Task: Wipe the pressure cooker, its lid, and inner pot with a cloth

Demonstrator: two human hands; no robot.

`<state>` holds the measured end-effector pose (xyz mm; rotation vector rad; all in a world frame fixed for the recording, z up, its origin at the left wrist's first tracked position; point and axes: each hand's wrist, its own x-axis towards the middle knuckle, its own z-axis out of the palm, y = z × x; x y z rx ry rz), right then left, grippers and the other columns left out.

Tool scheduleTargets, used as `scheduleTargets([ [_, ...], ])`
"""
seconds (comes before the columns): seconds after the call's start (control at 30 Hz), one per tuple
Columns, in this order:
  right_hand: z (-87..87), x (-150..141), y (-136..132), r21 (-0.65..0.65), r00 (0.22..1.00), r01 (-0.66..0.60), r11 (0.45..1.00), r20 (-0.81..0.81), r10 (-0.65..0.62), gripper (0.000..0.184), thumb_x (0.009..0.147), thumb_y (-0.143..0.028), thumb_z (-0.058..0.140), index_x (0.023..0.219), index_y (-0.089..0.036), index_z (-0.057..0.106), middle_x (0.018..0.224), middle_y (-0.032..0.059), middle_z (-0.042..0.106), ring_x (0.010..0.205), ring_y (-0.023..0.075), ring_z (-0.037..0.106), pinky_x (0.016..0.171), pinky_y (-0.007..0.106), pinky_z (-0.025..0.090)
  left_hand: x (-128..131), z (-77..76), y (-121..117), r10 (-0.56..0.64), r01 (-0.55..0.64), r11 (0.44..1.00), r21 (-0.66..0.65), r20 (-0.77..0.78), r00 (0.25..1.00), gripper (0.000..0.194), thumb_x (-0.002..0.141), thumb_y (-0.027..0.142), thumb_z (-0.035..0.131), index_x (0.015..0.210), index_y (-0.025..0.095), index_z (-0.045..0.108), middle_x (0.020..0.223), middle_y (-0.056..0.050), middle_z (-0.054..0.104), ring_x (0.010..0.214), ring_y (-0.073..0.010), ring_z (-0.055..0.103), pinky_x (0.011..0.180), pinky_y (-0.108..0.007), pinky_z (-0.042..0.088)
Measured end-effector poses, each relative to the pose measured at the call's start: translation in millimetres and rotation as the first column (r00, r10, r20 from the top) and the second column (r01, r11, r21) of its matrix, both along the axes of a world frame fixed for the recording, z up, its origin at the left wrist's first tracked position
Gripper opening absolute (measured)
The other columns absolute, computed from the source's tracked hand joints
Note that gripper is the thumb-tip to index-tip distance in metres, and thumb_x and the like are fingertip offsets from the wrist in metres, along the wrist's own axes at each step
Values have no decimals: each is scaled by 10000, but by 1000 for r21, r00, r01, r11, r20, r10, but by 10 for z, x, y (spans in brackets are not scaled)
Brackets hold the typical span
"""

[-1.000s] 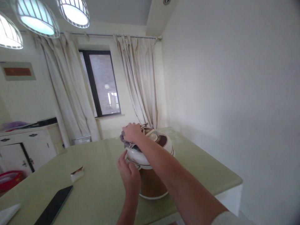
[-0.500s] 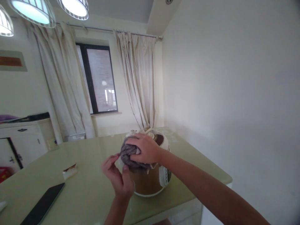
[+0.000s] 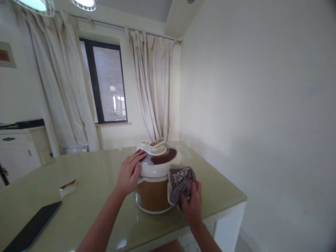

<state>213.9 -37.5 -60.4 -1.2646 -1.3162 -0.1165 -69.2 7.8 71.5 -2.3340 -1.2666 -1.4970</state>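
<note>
A white and brown electric pressure cooker (image 3: 152, 194) stands upright near the table's front right, its lid (image 3: 164, 157) on. My left hand (image 3: 130, 173) rests against the left side of the lid with its fingers stretched out over the top. In my right hand (image 3: 193, 203) is a bunched grey patterned cloth (image 3: 182, 182), pressed to the right side of the cooker. The cloth covers that part of the cooker's front, so its control panel is hidden.
The cooker stands on a pale green glossy table (image 3: 99, 196). To the left lie a dark flat tablet-like slab (image 3: 33, 225) and a small white packet (image 3: 68, 188). A white wall (image 3: 249, 105) runs along the right; a white cabinet (image 3: 18, 150) stands far left.
My right hand has carried the cloth from the lid's left side round to the cooker's right side. My left hand has moved up onto the lid. The view has shifted slightly.
</note>
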Motion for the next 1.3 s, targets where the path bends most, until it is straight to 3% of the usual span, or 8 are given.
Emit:
scheduleTargets([
  [0.1, -395, -244, -127, 3, 997, -47, 999, 63, 47, 504, 879, -383, 566, 1363, -244, 556, 1466, 212, 454, 1327, 406, 545, 1038, 570, 519, -117, 4, 186, -54, 56, 998, -29, 60, 997, 465, 1058, 406, 386, 1367, 237, 689, 1513, -85, 622, 1467, -266, 499, 1268, -532, 344],
  [0.17, -310, -405, -82, 27, 997, -75, 997, 34, 74, 578, 875, -386, 605, 1416, -217, 492, 1529, 219, 387, 1399, 413, 474, 1085, 606, 471, -178, 3, 274, -79, 83, 995, -47, 81, 994, 469, 1057, 420, 390, 1355, 227, 696, 1506, -87, 628, 1461, -260, 507, 1271, -523, 349],
  [0.5, 1392, -67, 1063, 74, 919, -335, 939, -193, 343, 561, 912, -370, 514, 1453, -222, 548, 1347, 131, 605, 1287, 287, 551, 1148, 516, 417, 247, -30, 106, 186, -190, 982, 20, 123, 975, 437, 1027, 301, 414, 1334, 211, 710, 1460, -72, 663, 1443, -273, 515, 1252, -533, 379],
  [0.67, 1173, -524, 440, 141, 978, -182, 973, 131, 164, 539, 837, -345, 621, 1372, -284, 656, 1506, 136, 456, 1381, 362, 460, 1162, 569, 377, 302, -50, 88, 208, -214, 976, 37, 119, 971, 433, 1020, 283, 420, 1328, 226, 718, 1449, -63, 670, 1435, -272, 523, 1257, -514, 381],
  [0.83, 910, -923, 195, 214, 859, -224, 951, 504, 89, 652, 753, -530, 753, 1385, -397, 665, 1590, 97, 402, 1397, 445, 385, 1150, 654, 275, 107, -89, 275, 144, -148, 989, 31, 92, 985, 459, 1040, 297, 369, 1345, 235, 706, 1458, -62, 666, 1421, -265, 544, 1264, -519, 379],
  [0.97, 1301, -730, 572, 68, 813, -246, 967, 558, 168, 703, 747, -575, 750, 1404, -337, 667, 1509, 131, 504, 1304, 405, 480, 1114, 584, 342, 89, -83, 420, 139, -141, 990, 22, 80, 987, 456, 1037, 286, 363, 1333, 211, 702, 1445, -79, 673, 1412, -267, 553, 1252, -519, 398],
  [1.13, 1942, -361, 1113, -255, 941, -107, 961, 286, 180, 475, 929, -435, 561, 1366, -286, 673, 1271, 99, 648, 1129, 279, 622, 965, 380, 482, 195, -43, 430, 177, -184, 981, 63, 95, 980, 448, 1014, 254, 387, 1315, 213, 715, 1434, -81, 676, 1421, -269, 538, 1260, -518, 376],
  [1.3, 1997, -513, 1038, -306, 915, 32, 952, 392, 95, 420, 953, -474, 557, 1301, -286, 698, 1319, 124, 625, 1167, 312, 598, 978, 430, 467, 135, -63, 515, 113, -108, 994, -34, 279, 954, 476, 1041, 383, 410, 1437, 208, 608, 1431, -105, 669, 1382, -282, 568, 1246, -543, 367],
])
